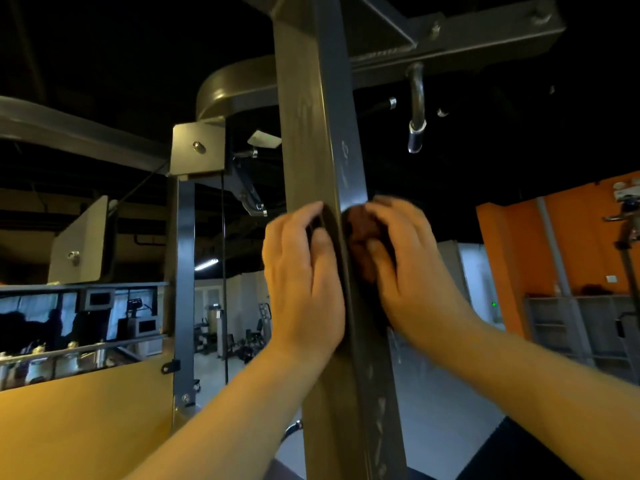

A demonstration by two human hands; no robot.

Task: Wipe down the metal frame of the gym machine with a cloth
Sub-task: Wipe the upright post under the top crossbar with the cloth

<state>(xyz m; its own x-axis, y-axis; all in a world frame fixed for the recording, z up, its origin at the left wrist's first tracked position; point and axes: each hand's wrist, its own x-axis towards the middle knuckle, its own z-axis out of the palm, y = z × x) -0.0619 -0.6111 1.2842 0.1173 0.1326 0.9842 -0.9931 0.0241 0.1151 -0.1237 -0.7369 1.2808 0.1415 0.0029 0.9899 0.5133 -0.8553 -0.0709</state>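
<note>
Both hands flank the upright frame post (311, 133), whose long axis runs vertically past them: right hand (412, 271) clutches the reddish cloth (360, 230) against its right face, left hand (301, 278) braces flat opposite.

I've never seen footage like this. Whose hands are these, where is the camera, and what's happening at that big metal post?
There is no robot here. A person wears a camera on the head, so you see their own two hands from above and behind. The tall grey post is part of a gym machine's frame. The right hand presses a dark reddish cloth against the post's right face to wipe it. The left hand lies against the left face; blur hides whether it grips anything. An orange wall stands behind.
</note>
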